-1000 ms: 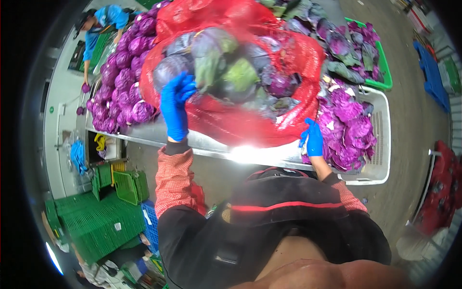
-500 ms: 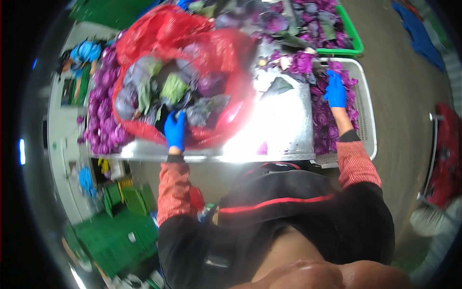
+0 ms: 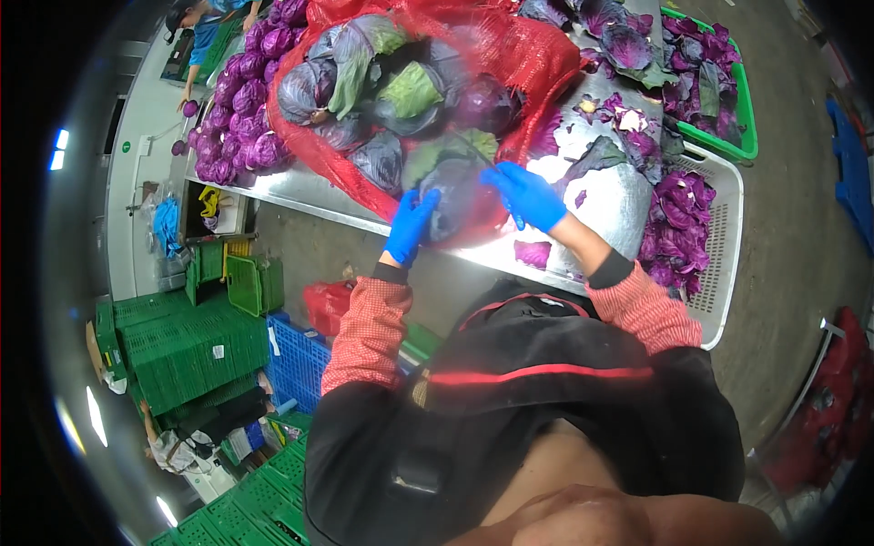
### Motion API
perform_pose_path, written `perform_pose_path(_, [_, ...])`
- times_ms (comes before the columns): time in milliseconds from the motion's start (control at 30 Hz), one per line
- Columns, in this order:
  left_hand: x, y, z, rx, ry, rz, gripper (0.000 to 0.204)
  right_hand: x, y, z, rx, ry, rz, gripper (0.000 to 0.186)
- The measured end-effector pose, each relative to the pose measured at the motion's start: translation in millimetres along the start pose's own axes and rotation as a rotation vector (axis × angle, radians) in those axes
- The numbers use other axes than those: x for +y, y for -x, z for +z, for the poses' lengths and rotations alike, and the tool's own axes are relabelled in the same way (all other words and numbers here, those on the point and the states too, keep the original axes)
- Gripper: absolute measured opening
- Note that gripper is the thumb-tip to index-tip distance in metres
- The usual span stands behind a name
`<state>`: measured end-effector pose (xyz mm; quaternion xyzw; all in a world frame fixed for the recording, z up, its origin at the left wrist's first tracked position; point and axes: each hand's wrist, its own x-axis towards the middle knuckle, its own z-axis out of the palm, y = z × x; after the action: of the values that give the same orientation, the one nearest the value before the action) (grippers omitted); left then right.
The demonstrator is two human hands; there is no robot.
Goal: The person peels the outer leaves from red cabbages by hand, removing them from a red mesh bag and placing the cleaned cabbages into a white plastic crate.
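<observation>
My left hand [image 3: 411, 226], in a blue glove, grips a cabbage with loose outer leaves [image 3: 442, 196] at the front of the red mesh sack [image 3: 564, 64]. My right hand [image 3: 523, 198], also gloved, is at that cabbage's right side with fingers curled; what they hold is blurred, and a thin dark shape reaches from them over the leaves. More grey-purple cabbages [image 3: 302, 89], some with green leaves, fill the opened sack, which lies on the metal table [image 3: 264, 191].
Trimmed purple cabbages [image 3: 238, 136] are piled left. Loose leaves [image 3: 619, 45] lie right, beside green [image 3: 742, 127] and white [image 3: 719, 291] crates of leaves. A co-worker [image 3: 200, 36] works upper left; another person [image 3: 182, 450] is lower left near stacked green crates [image 3: 182, 341].
My right hand has moved left from the white crate to the cabbage at the sack's front. My left hand is now right of its earlier place, on that cabbage. The view has shifted.
</observation>
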<state>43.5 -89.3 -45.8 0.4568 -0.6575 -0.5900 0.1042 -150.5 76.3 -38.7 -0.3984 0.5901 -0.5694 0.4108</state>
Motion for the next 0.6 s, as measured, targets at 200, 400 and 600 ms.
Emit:
perform_pose_path(200, [8.6, -2.8, -8.3, -0.250, 0.293, -0.019, 0.036, -3.1, -34.4, 24.3, -0.008, 0.089, 0.457, 0.044])
perform_pose_path(400, [53.7, 25.6, 15.2, -0.194, 0.247, 0.129, 0.043, 4.8, -1.8, 25.7, 0.148, -0.102, 0.467, 0.045])
perform_pose_path(600, [122.2, 25.8, 81.9, -0.356, -0.392, 1.056, 0.063, 46.7, 88.9, 2.9, 0.602, -0.749, 0.312, 0.028])
